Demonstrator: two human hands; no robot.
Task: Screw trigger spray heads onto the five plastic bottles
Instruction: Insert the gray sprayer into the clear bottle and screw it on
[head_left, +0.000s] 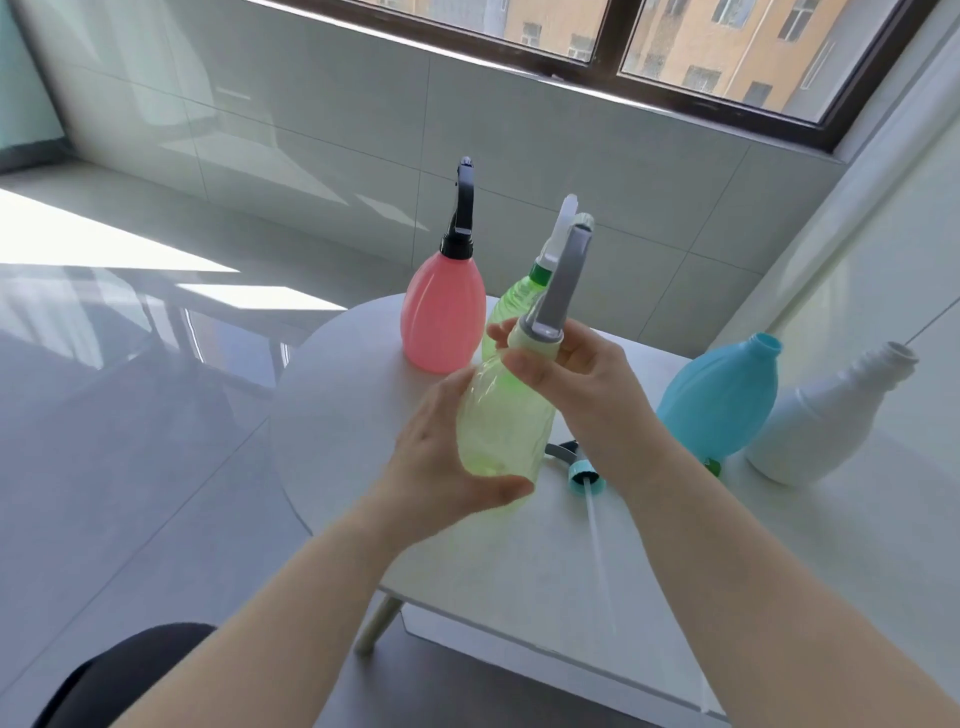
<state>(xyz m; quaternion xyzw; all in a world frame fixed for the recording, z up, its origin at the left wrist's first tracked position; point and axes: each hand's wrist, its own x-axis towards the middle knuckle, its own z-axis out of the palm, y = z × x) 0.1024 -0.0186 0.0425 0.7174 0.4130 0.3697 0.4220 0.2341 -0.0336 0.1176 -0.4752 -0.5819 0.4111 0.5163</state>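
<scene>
Five bottles are in view. Three have spray heads on and two have bare necks. The pink bottle (444, 317) stands on the white table (519, 561) with a black spray head (461, 213) on top. Just beside it stands a green bottle (506, 312) with a white spray head (563, 223) and a green collar. The blue bottle (722, 400) and the white bottle (826, 421) stand at the right, touching or almost touching, and both are open on top.

The fifth one, a pale green bottle (501, 421), is see-through and tilted, held up above the table. The left hand (441, 462) wraps around its lower part. The right hand (576, 379) pinches the pale collar of the gray spray head (566, 280) at the bottle's neck.

One loose spray head (579, 465) with a light blue collar lies on the table between the held bottle and the blue one, with its long clear tube (597, 545) pointing toward the person. A small green piece (712, 466) peeks out by the blue bottle; it may be another collar, but it is mostly hidden.
</scene>
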